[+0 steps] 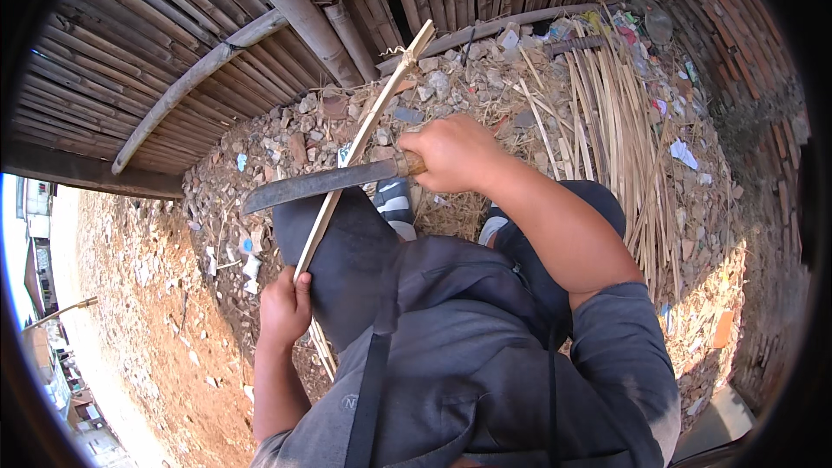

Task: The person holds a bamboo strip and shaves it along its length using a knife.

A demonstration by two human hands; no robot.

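Note:
My left hand (285,305) is closed round the lower end of a long pale bamboo strip (374,114), beside my left thigh. The strip slants up and away over my left knee, and a thin curled shaving (394,51) clings near its far end. In my right hand (457,153) is the wooden handle of a machete (322,184). Its broad dark blade points left and crosses over the strip above my knee. From this view I cannot tell whether the edge touches the strip.
Many cut bamboo strips (620,134) lie in a pile right of my right knee. A bamboo-slat wall (147,91) stands ahead and left, a brick wall (737,26) at the right. Stones and litter (299,143) cover the ground; more strips (323,351) lie under my left arm.

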